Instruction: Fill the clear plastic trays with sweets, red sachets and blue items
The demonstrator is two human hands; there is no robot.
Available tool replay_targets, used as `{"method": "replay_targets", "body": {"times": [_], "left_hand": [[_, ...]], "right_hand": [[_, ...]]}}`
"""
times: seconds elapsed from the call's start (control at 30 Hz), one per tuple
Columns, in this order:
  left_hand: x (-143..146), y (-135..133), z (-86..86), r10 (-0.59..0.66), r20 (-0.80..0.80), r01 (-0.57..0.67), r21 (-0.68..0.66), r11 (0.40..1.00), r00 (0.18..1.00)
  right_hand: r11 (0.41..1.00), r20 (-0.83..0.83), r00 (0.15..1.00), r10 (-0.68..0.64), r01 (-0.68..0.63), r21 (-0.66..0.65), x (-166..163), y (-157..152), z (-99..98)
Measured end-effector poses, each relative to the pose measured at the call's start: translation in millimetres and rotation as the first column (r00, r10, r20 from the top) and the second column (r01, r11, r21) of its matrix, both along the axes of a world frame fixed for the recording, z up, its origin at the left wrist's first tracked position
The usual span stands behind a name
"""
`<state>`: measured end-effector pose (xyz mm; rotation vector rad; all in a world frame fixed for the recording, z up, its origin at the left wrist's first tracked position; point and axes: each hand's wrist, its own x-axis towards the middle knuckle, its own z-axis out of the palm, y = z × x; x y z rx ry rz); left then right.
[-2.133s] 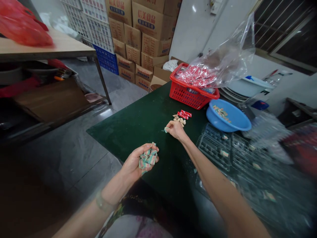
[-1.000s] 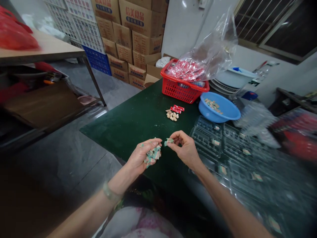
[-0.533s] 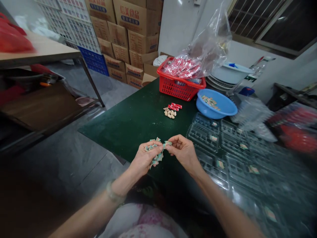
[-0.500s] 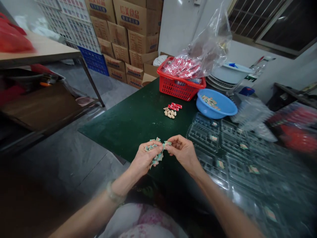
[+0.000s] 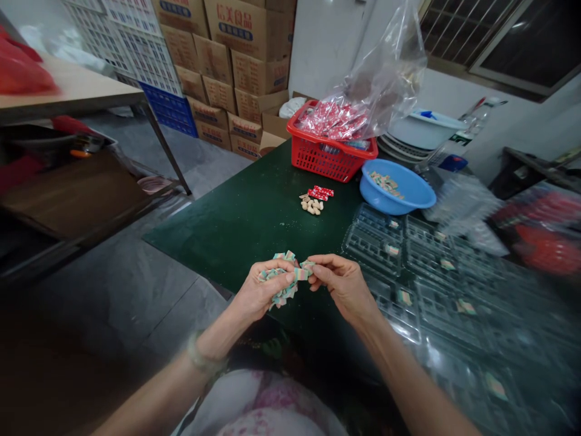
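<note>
Holds small, flat, pastel-striped squares clamped in the curled left hand and pinched between the fingers of the right hand, above the dark-green desk. Probably light, soft and pliable; best gripped gently across flat faces.

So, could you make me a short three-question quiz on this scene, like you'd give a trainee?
1. True or false: the left hand holds a cluster of striped pieces.
2. Multiple choice: what is the right hand doing?
A) reaching into the basket
B) pinching a striped piece next to the left hand
C) lying flat on the trays
3. Fill in the blank: the bowl with similar pieces inside is ____ in colour.

Key: 1 true; 2 B; 3 blue.
</note>
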<state>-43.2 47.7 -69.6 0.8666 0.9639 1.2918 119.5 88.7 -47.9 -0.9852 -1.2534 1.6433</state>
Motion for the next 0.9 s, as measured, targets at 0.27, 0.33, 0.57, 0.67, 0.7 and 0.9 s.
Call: {"method": "replay_targets", "body": {"times": [0.27,0.33,0.57,0.67,0.7,0.9], "left_hand": [[-8,-1,2.1,-0.057,-0.086,0.059,0.026,0.998,0.995],[-8,-1,4.9,-0.03,-0.151,0.033,0.016,0.999,0.988],[2,9,5.8,0.02,-0.173,-0.03,-0.057,0.998,0.985],[10,17,1.5,0.056,-0.122,-0.072,-0.13,0.989,0.991],[12,20,0.8,0.064,-0.109,-0.08,-0.156,0.984,0.992],[-5,29,3.8,0.116,0.027,-0.109,-0.195,0.975,0.993]], "right_hand": [[0.97,0.237,0.968,-0.084,0.024,0.243,-5,-4,0.9],[0.968,0.244,0.969,-0.044,-0.02,0.252,-6,-6,1.1],[0.975,0.234,0.97,-0.062,0.008,0.223,-10,-7,-2.2],[0.977,0.241,0.965,-0.105,0.055,0.205,-12,0,-8.4],[0.976,0.242,0.963,-0.119,0.068,0.208,-11,3,-10.0],[0.981,0.272,0.956,-0.106,0.055,0.187,3,6,-4.3]]}}
